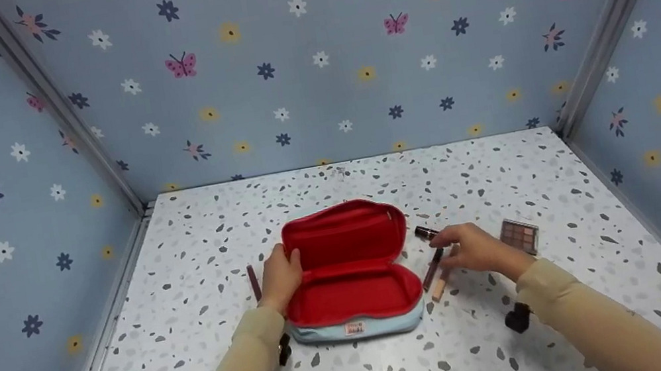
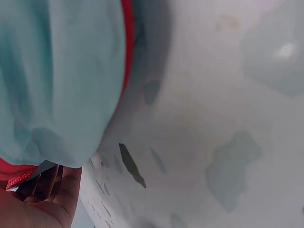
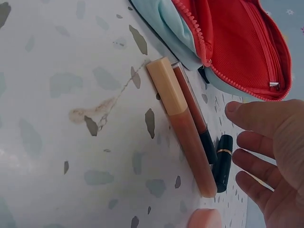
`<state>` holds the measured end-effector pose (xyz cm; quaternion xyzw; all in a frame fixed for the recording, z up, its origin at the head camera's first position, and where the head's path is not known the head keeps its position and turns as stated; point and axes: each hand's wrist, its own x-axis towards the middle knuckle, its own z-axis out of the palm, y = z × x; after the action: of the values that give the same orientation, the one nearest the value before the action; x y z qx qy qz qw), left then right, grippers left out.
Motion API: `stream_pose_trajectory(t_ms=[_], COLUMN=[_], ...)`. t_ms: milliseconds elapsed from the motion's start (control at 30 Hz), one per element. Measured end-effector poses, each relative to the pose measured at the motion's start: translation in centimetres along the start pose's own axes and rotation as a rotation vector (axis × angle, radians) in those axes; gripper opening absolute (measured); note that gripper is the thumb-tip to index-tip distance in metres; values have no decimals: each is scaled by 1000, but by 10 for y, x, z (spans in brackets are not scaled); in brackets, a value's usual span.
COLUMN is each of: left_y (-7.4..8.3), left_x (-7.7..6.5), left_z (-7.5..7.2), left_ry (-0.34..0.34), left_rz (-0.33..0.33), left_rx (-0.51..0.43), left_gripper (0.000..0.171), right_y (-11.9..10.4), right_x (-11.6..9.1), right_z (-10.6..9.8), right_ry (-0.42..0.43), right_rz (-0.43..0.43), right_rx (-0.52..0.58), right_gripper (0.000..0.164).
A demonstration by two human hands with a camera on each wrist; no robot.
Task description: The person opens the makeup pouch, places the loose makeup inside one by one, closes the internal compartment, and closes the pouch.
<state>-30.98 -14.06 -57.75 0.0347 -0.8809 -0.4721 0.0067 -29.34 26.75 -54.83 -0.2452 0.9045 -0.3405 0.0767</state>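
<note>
A light-blue zip pouch (image 1: 360, 328) with a red lining lies unzipped, its lid raised at the back. My left hand (image 1: 282, 277) grips the lid's left edge, thumb on the red inside and fingers behind. My right hand (image 1: 475, 247) is just right of the pouch, fingers spread and holding nothing, over several cosmetics. Nearest its fingertips is a dark lipstick (image 3: 222, 164) with a gold band. Beside that lie a lip gloss tube (image 3: 194, 109) with a dark end and a peach tube (image 3: 183, 128) with a beige cap. A rounded pink thing (image 3: 205, 219) shows partly at the bottom.
An eyeshadow palette (image 1: 520, 237) lies to the right of my right hand. Left of the pouch is a slim brown tube (image 1: 254, 283). The speckled white table (image 1: 356, 178) ends against flower-patterned walls at the back and sides.
</note>
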Motion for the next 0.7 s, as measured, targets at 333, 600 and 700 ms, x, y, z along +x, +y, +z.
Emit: stream_pose_trajectory(t_ms=[333, 600, 700], left_y=[-22, 2, -4], left_x=[14, -2, 0], left_z=[3, -5, -2], left_ry=[48, 14, 24], left_rz=[125, 55, 72], left_rx=[9, 19, 26], left_gripper=[24, 25, 26], right_y=[9, 14, 16], right_x=[-8, -9, -9], right_z=[5, 12, 14], right_ry=[-39, -50, -43], right_rz=[-134, -207, -272], right_rx=[-140, -244, -316], right_gripper=[29, 24, 18])
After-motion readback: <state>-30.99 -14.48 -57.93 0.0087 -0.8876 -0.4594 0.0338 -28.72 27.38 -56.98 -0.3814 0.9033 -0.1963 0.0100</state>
